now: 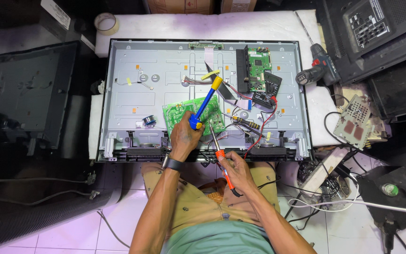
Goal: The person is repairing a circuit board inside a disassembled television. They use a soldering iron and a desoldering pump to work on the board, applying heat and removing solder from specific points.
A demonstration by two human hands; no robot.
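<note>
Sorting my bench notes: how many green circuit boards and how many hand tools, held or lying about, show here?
Green circuit boards: 2, one under the hands, one upright at right
Held tools: 2, desoldering pump in left hand, soldering iron in right hand
Cordless drills: 1
Total: 5

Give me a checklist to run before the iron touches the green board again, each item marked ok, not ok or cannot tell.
1. Left hand grips the blue-and-yellow desoldering pump: ok.
2. Right hand holds the orange soldering iron: ok.
3. Iron tip aimed at the green board: ok; contact cannot tell.
4. Pump nozzle seated on the joint: cannot tell, hand hides it.
5. Loose red and black wires clear of the iron: not ok, they lie close by.
6. Solder spool within reach: ok, it lies left of the board.
</note>
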